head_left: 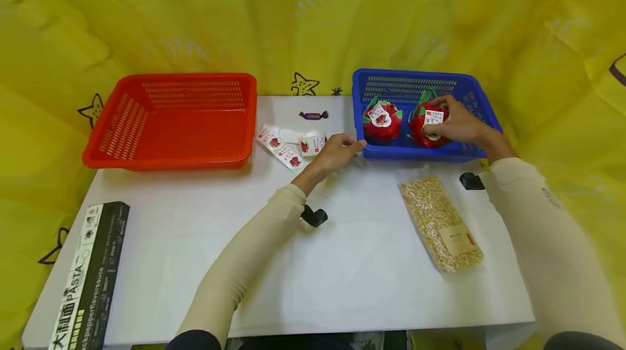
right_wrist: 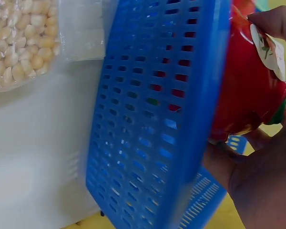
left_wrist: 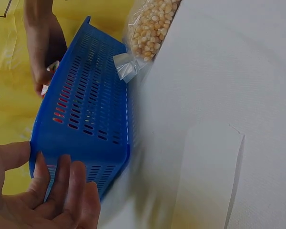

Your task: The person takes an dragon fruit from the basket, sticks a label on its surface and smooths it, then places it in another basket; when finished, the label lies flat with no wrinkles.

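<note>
A blue plastic basket [head_left: 415, 152] stands at the back right of the table with two red dragon fruits in it, both green-tipped and labelled. My right hand [head_left: 457, 122] grips the right dragon fruit [head_left: 420, 133], thumb and fingers on either side; the right wrist view shows this fruit [right_wrist: 245, 81] close to the basket rim. The left dragon fruit [head_left: 381, 128] sits beside it, untouched. At the basket's front left corner, my left hand [head_left: 337, 152] pinches the rim, the thumb and curled fingers showing in the left wrist view.
A strip of printed stickers [head_left: 281, 149] and a wrapped candy [head_left: 313, 115] lie left of the blue basket. Further left stands a red basket [head_left: 168, 165]. In front are a clear bag of corn kernels [head_left: 437, 214] and, at the left edge, a black-and-white pasta box [head_left: 93, 274].
</note>
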Available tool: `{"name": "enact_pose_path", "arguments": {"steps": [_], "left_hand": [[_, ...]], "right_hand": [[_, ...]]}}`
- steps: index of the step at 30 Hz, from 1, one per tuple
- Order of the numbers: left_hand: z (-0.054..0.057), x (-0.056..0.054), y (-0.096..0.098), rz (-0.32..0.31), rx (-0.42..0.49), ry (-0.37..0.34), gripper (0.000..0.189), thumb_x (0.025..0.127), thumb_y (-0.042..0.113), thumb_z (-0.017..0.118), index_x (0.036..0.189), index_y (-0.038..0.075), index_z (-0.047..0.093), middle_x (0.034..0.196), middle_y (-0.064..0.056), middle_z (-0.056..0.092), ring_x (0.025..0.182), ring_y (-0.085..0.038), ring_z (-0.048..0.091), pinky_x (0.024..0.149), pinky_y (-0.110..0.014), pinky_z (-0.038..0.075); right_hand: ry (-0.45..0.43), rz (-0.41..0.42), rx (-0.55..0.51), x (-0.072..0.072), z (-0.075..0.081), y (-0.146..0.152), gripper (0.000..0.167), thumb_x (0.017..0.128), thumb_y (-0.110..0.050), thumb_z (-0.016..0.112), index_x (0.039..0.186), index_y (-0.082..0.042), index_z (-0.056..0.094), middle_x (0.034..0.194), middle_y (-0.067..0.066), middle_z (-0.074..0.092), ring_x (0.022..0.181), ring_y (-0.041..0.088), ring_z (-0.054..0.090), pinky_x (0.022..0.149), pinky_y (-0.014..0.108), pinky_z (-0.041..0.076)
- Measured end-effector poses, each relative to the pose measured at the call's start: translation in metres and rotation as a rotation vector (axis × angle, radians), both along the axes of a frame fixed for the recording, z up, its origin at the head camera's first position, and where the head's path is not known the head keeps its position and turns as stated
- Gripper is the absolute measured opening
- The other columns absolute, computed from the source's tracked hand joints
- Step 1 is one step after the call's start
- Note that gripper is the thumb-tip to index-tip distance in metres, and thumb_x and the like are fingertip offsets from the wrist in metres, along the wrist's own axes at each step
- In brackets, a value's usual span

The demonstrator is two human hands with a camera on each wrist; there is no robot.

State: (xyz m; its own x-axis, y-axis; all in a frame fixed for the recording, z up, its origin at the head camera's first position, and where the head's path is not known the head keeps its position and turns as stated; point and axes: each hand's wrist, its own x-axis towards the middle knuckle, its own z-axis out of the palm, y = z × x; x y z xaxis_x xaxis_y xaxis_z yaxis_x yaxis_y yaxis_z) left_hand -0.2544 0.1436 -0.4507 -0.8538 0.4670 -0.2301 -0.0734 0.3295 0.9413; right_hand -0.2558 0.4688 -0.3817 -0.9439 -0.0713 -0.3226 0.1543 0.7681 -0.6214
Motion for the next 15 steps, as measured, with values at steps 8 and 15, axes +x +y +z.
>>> {"name": "enact_pose_path", "arguments": {"steps": [8,15], "left_hand": [[0.000,0.002,0.005,-0.008,0.028,0.000,0.036,0.108,0.037,0.063,0.112,0.002,0.070,0.125,-0.016,0.071,0.108,-0.027,0.067,0.090,-0.034,0.053],[0.000,0.002,0.005,0.017,0.008,0.004,0.031,0.107,0.037,0.064,0.106,0.006,0.068,0.120,-0.019,0.072,0.097,-0.018,0.061,0.083,-0.030,0.050]], "right_hand": [[-0.034,0.052,0.018,-0.010,-0.024,0.007,0.085,0.102,-0.024,0.067,0.158,0.007,0.012,0.148,0.041,0.034,0.126,0.054,0.047,0.079,0.029,0.058],[-0.074,0.061,-0.010,-0.014,-0.033,0.007,0.086,0.105,-0.027,0.061,0.161,0.008,0.007,0.145,0.042,0.032,0.119,0.050,0.049,0.073,0.026,0.056]]}}
